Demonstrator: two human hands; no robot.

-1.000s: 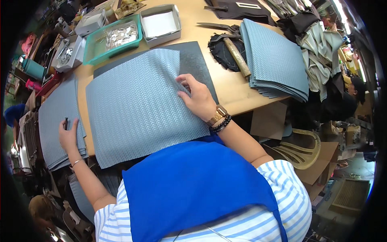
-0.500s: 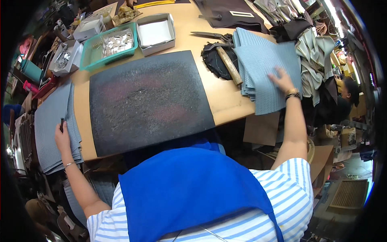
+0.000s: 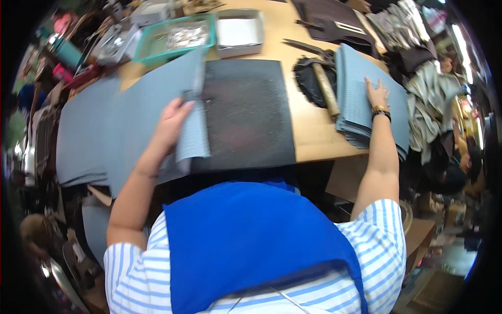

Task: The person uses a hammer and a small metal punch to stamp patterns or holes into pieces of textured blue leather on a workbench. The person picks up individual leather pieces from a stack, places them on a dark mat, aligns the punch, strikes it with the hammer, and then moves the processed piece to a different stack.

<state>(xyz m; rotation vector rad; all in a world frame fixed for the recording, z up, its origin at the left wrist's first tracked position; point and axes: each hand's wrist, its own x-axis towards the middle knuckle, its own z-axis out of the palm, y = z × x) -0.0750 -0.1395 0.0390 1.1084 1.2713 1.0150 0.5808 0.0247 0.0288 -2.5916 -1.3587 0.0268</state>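
your left hand (image 3: 172, 123) pinches a limp grey textured sheet (image 3: 151, 115) left of the black mat (image 3: 246, 115); right hand (image 3: 377, 94) lies open, flat on the stack (image 3: 361, 104). grip its edge.

Two hands are in view: the left hand (image 3: 172, 123) and the right hand (image 3: 377, 94). One black mat (image 3: 246, 115) lies on the one wooden surface (image 3: 314, 131). There are two stacks of grey sheets, a right stack (image 3: 361, 104) and a left stack (image 3: 78, 136), and one loose grey sheet (image 3: 157, 104) lies over the mat's left part. One hammer (image 3: 325, 89) rests on one dark cloth (image 3: 308, 83). Two trays stand at the far edge: one green tray (image 3: 175, 36) and one grey tray (image 3: 239, 32). One wristwatch (image 3: 380, 110) shows.
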